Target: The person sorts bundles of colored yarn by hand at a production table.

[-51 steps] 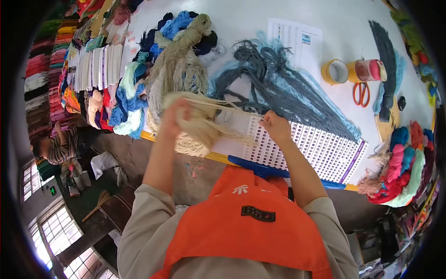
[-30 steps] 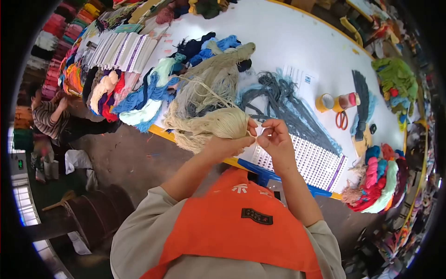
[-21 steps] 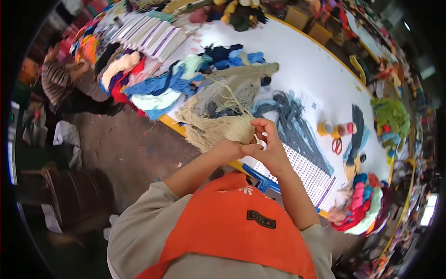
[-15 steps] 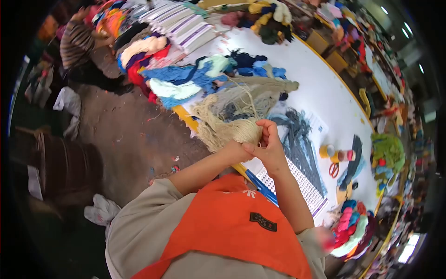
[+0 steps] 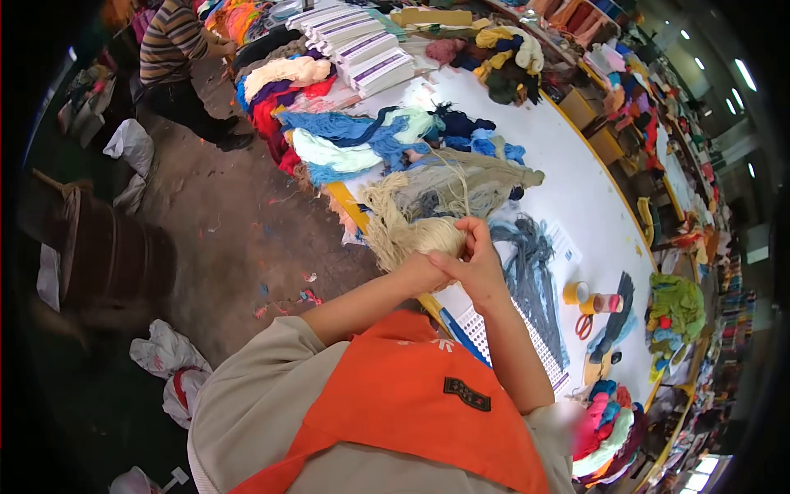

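A cream yarn hank hangs in a loose bundle over the table's near edge, with loose strands trailing to its left. My left hand is closed at the lower side of the hank, its fingers partly hidden behind the yarn. My right hand touches it from the right, thumb against my left hand and fingers bent at the yarn's right edge. Behind the hank lies a grey-beige yarn bundle. Dark blue-grey yarn is spread to the right of my hands.
The white table holds blue yarn, stacked printed cards, tape rolls and red scissors. A person in a striped shirt stands at the upper left. A brown barrel stands left.
The camera view has shifted, so the table and floor items appear displaced. My hands remain together at the cream hank, in nearly the same pose.
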The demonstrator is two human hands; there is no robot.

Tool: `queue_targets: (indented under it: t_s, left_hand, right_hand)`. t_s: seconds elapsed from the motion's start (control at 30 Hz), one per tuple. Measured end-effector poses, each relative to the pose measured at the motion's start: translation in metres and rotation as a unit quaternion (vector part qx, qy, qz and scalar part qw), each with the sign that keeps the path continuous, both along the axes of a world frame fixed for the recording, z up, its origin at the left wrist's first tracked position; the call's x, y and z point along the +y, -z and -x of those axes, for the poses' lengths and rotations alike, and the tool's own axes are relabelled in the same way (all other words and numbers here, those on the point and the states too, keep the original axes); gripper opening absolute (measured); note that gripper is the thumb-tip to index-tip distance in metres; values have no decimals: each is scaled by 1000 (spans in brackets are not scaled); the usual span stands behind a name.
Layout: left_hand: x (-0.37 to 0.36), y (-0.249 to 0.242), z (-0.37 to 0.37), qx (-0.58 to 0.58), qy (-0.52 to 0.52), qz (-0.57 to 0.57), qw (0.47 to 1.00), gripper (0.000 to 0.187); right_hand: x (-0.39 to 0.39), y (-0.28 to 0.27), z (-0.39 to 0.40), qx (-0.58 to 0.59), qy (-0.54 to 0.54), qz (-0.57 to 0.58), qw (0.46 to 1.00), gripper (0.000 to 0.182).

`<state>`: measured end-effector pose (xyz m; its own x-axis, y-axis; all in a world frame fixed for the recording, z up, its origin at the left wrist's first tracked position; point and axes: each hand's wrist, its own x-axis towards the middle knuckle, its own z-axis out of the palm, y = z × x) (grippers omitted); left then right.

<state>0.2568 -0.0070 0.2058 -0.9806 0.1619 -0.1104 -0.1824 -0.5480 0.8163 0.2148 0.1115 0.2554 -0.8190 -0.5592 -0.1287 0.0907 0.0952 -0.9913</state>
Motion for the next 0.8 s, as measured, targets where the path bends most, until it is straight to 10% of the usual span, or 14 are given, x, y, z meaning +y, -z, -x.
queue_targets:
  t_s: [0.17, 0.37, 0.8]
  left_hand:
    - [12, 3, 21, 48, -75, 101, 991, 22]
    - [29, -7, 19, -70, 48, -88, 993, 33]
    - [58, -11, 25, -101, 165, 26, 981, 39]
  right_hand:
    - [25, 18, 1, 83, 167, 29, 982, 52]
    - [53, 0, -19, 11, 175, -15, 984, 15]
    - [98, 19, -35, -24, 270, 134, 953, 12]
